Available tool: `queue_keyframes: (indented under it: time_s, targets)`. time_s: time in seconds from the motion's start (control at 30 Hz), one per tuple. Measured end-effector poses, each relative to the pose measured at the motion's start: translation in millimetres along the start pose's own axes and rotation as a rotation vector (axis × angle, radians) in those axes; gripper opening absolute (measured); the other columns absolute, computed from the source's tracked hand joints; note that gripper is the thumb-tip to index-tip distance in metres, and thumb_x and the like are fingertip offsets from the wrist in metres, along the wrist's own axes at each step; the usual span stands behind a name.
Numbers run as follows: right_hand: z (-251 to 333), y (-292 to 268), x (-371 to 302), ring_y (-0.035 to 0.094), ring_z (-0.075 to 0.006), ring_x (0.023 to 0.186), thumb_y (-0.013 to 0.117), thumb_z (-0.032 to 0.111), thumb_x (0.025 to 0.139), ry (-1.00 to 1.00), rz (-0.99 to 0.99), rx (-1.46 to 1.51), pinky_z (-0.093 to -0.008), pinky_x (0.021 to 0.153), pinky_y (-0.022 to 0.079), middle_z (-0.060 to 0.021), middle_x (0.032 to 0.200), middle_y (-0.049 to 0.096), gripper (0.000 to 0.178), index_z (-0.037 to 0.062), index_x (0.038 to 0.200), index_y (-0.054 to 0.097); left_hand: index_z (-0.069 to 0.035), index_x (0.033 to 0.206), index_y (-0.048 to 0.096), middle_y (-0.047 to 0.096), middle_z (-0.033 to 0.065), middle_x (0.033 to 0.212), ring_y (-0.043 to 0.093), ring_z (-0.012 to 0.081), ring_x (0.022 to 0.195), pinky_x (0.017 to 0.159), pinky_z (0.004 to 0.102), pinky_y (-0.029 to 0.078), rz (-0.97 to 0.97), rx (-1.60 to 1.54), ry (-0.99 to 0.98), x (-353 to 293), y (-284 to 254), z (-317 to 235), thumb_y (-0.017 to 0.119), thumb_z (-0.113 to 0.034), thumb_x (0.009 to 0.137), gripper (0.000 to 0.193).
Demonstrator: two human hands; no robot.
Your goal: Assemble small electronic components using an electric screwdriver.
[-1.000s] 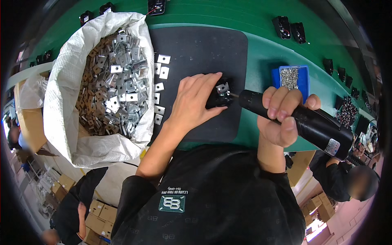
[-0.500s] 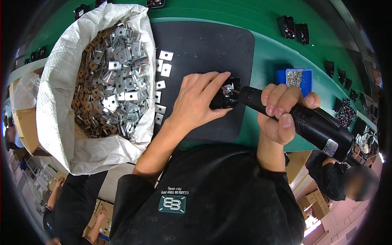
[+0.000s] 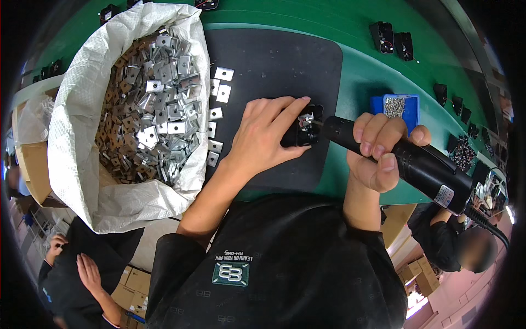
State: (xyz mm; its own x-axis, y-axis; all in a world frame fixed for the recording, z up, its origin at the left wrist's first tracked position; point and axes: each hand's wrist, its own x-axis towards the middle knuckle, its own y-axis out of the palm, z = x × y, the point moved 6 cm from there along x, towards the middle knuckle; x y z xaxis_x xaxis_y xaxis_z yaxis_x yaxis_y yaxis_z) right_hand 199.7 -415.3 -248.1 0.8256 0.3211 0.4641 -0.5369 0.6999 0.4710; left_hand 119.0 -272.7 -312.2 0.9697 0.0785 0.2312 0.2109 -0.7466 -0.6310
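On the dark mat, my left hand (image 3: 269, 129) grips a small black plastic housing (image 3: 314, 135) with metal parts inside, thumb on its near side and fingers at its far side. My right hand (image 3: 379, 145) is wrapped round a black corded electric screwdriver (image 3: 430, 171). Its nose points left into the housing's open face; the tip's exact contact is too small to make out. Beside my left forearm, several flat metal plates with a hole (image 3: 223, 94) lie along the mat's left edge.
At the left stands a white woven sack (image 3: 76, 140) full of metal plates (image 3: 156, 118). A blue bin of screws (image 3: 412, 112) sits beyond my right hand. More black housings (image 3: 382, 38) rest on the green surface at the back. Co-workers (image 3: 82, 274) are behind on both sides.
The housing and both my hands stay nearly in place; the screwdriver shifts very slightly. At lower left a co-worker's hands have moved. The black housings on the green surface have drifted slightly left.
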Motion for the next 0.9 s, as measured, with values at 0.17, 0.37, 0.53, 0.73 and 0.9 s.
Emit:
queue_keyframes:
  time_s: [0.17, 0.37, 0.53, 0.73, 0.9]
  targets:
    - [-0.1, -1.0, -1.1, 0.050, -0.0149, 0.062, 0.064, 0.006, 0.079, -0.003, -0.002, 0.011, -0.0325, 0.062, 0.043, -0.0005, 0.070, 0.049, 0.046, 0.0150, 0.117, 0.038, -0.008, 0.124, 0.056, 0.059, 0.0087, 0.113, 0.056, 0.0266, 0.096, 0.087, 0.0380, 0.040, 0.004, -0.002, -0.005, -0.2, -0.1, 0.1, 0.082, -0.026, 0.054, 0.076]
    - [1.4, -1.2, -0.8, 0.049, -0.0148, 0.061, 0.063, 0.006, 0.079, -0.012, 0.000, 0.020, -0.0324, 0.061, 0.043, -0.0004, 0.070, 0.049, 0.046, 0.0150, 0.117, 0.038, -0.008, 0.125, 0.056, 0.059, 0.0083, 0.113, 0.056, 0.0262, 0.097, 0.087, 0.0377, 0.040, 0.011, -0.004, -0.004, -0.2, 0.2, -0.1, 0.082, -0.025, 0.055, 0.076]
    - [0.0, -0.9, -0.8, 0.050, -0.0147, 0.061, 0.063, 0.006, 0.080, -0.010, 0.017, 0.006, -0.0321, 0.061, 0.043, -0.0001, 0.070, 0.049, 0.044, 0.0150, 0.115, 0.039, -0.009, 0.125, 0.056, 0.058, 0.0081, 0.113, 0.056, 0.0263, 0.097, 0.087, 0.0381, 0.040, 0.009, 0.004, -0.005, -0.2, 0.0, -0.1, 0.082, -0.026, 0.055, 0.077]
    - [0.4, 7.9, -1.9, 0.049, -0.0153, 0.057, 0.063, 0.001, 0.079, -0.033, 0.150, -0.036, -0.0321, 0.057, 0.044, -0.0020, 0.070, 0.049, 0.039, 0.0130, 0.107, 0.038, -0.011, 0.128, 0.053, 0.056, 0.0069, 0.110, 0.054, 0.0261, 0.094, 0.088, 0.0392, 0.039, 0.013, -0.019, 0.007, -0.5, 0.1, -0.8, 0.082, -0.024, 0.056, 0.078]
    - [-4.2, 15.7, -0.2, 0.047, -0.0161, 0.055, 0.060, -0.011, 0.072, -0.043, 0.259, -0.079, -0.0331, 0.056, 0.044, -0.0050, 0.069, 0.048, 0.041, 0.0095, 0.100, 0.039, -0.011, 0.127, 0.053, 0.056, 0.0069, 0.111, 0.055, 0.0259, 0.094, 0.087, 0.0385, 0.040, 0.016, -0.013, 0.022, 0.1, 1.4, 1.1, 0.082, -0.024, 0.055, 0.078]
